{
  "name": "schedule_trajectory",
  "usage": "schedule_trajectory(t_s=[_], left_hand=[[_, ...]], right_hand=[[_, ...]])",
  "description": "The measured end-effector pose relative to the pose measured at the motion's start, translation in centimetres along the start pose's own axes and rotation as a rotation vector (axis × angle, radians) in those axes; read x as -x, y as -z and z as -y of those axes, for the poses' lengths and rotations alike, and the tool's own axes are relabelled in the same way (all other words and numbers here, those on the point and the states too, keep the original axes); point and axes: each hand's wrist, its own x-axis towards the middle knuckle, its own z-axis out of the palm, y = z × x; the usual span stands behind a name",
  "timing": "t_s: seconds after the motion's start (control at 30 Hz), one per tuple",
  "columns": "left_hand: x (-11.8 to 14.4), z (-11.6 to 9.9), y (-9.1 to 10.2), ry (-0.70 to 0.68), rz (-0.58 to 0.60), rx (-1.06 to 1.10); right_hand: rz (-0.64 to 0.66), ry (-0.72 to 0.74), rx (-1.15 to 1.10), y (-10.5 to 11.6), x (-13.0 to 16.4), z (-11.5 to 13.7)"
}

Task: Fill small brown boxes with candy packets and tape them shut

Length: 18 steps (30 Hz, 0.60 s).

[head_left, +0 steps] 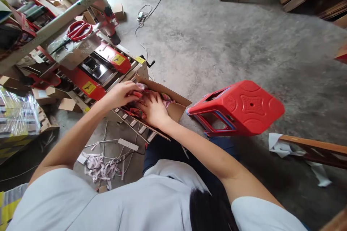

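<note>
An open cardboard box (177, 110) rests on the roller bed of a red carton-sealing machine (92, 74). It holds red and pink packets (167, 98). My left hand (120, 94) reaches into the box from the left, fingers curled over the packets at its far edge. My right hand (154, 110) lies flat on the packets, fingers spread and pressing down. Much of the contents is hidden under both hands.
Red-handled scissors (78, 30) lie on the machine's top plate. A red plastic stool (241, 108) lies tipped on the concrete floor to the right. Paper strips (101, 166) and cables litter the floor below the machine. Wrapped stacks (16, 115) sit left; wooden planks (314, 148) right.
</note>
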Motion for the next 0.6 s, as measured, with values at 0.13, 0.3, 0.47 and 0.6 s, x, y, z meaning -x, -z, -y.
schedule_trajectory(t_s=[0.13,0.3,0.47,0.6], left_hand=[[-1.1,0.2,-1.4,-0.041,0.383,0.018],[-1.4,0.1,-0.2,0.069,0.501,0.055],[0.3,-1.0,3.0,0.211,0.627,0.142],[1.0,-1.1,3.0,0.274,0.526,0.163]], right_hand=[[0.058,-0.027,0.016,-0.8,-0.5,0.2],[0.011,0.08,-0.115,-0.9,-0.2,-1.2],[0.198,0.118,-0.326,0.3,-0.7,-3.0],[0.081,0.107,-0.551,0.4,-1.0,-3.4]])
